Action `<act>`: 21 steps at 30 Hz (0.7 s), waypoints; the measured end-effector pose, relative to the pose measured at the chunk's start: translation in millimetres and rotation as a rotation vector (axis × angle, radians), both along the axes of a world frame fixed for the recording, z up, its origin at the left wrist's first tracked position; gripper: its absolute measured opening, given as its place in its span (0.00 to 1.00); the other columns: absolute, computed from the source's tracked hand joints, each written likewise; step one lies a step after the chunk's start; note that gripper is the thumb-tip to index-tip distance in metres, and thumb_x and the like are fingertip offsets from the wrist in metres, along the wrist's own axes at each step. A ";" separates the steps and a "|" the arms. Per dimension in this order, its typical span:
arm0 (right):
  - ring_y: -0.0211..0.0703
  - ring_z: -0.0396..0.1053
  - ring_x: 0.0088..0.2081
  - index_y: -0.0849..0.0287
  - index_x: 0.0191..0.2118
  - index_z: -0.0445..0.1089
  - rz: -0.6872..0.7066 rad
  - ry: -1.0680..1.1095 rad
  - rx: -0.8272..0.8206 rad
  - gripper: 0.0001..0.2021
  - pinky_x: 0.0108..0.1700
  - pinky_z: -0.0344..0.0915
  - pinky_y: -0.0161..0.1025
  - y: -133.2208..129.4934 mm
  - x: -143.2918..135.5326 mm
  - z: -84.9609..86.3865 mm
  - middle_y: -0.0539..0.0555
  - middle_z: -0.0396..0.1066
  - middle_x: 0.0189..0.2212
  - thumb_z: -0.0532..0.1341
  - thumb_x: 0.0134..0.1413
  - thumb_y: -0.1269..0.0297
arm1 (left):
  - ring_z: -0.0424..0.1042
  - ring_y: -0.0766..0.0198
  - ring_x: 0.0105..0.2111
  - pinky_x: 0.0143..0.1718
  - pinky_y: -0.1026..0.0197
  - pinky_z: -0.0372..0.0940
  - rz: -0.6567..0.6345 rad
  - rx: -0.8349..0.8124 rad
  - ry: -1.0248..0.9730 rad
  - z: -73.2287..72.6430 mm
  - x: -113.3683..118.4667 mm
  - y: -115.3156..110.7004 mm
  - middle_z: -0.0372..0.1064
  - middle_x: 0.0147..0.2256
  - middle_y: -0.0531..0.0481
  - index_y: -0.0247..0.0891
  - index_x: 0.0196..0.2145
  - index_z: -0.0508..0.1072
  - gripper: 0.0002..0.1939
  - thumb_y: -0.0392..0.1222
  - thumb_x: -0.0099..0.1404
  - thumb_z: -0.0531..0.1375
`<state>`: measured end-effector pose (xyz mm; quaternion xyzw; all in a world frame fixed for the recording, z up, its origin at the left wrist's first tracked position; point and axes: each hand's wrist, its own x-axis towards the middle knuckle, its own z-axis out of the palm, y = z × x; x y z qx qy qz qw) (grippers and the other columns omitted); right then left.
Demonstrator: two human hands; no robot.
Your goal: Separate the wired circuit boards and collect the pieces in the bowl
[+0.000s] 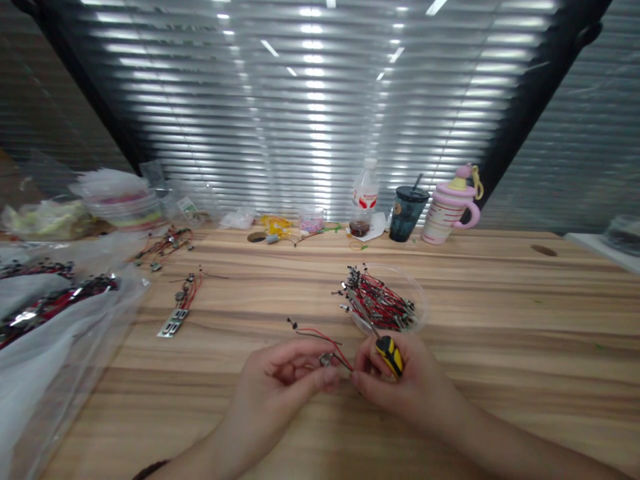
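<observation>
My left hand point(287, 380) is closed on a small metallic part point(325, 360) with thin red and black wires point(320, 335) running from it. Between the thumb and finger of my right hand point(395, 373) is the wires' end, close to my left fingertips. The same right hand also holds a yellow and black screwdriver point(389, 356), its shaft pointing up and left. Just beyond my right hand, a round clear dish point(421, 303) holds a heap of red and black wired parts point(380, 300).
On the left lie plastic bags point(65, 360) of wired parts, a small board point(173, 323) and loose wire bundles point(167, 245). Along the back stand a bottle point(365, 200), a dark cup point(407, 213), a pink mug point(447, 210) and a small round container point(311, 219).
</observation>
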<state>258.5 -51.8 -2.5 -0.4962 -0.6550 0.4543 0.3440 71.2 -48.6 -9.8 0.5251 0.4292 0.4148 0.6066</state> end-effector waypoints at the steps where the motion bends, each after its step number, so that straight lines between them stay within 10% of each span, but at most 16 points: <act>1: 0.32 0.54 0.20 0.61 0.23 0.63 0.003 -0.004 0.004 0.02 0.22 0.50 0.30 -0.5 -0.4 0.1 0.45 0.55 0.16 0.58 0.41 0.69 | 0.74 0.69 0.26 0.29 0.71 0.70 0.006 0.014 0.030 0.1 0.1 0.2 0.76 0.27 0.51 0.38 0.33 0.76 0.09 0.37 0.51 0.66; 21: 0.33 0.52 0.22 0.56 0.19 0.48 0.011 0.089 -0.080 0.12 0.24 0.51 0.33 0.5 7.5 12.8 0.47 0.59 0.20 0.57 0.36 0.71 | 0.68 0.72 0.30 0.35 0.70 0.63 -0.288 0.227 0.242 7.6 -9.9 -2.3 0.67 0.29 0.55 0.41 0.41 0.67 0.08 0.41 0.66 0.51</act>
